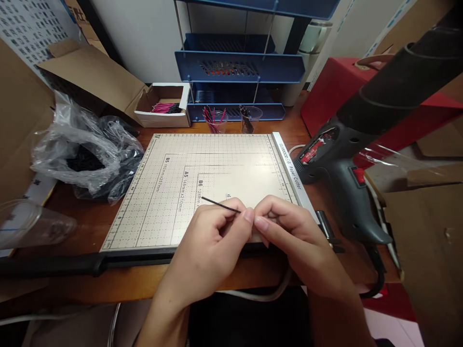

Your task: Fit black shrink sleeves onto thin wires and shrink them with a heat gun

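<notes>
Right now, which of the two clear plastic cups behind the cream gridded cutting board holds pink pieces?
The left clear plastic cup, nearer the white cardboard box: thin pink pieces stick up from it, while the right cup holds dark-looking pieces.

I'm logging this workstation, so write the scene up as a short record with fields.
Left hand: pinches a thin black strand, one end sticking out
Right hand: fingertips close against the left's; any hold on the strand is hidden
Beneath: paper cutter with printed grid
Behind cutter: open box of pink and black pieces; two clear cups holding thin pieces
Right side: gun-shaped tool, red switch
</notes>
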Tool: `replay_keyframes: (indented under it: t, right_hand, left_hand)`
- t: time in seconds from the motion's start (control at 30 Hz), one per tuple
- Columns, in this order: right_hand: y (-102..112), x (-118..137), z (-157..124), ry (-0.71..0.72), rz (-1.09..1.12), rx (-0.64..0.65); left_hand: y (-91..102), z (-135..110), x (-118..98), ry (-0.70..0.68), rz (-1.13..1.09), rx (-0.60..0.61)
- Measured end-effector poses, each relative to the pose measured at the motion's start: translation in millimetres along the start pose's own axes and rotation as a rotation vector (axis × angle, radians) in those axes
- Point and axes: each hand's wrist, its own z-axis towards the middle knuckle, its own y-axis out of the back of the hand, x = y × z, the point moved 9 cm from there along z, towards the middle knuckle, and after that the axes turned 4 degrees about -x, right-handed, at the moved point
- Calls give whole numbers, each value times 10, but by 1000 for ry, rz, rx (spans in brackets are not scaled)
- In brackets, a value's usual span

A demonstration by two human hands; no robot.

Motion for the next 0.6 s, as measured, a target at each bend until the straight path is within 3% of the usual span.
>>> replay_keyframes:
  t: [0.4,0.6]
  right_hand:
    - [-12,-32,-15,-15,-44,49]
    - [-31,13,-6,4,-36,64]
  left_hand:
    - [-40,12,41,32,49,76]
    - [-42,14,21,-15,91,70]
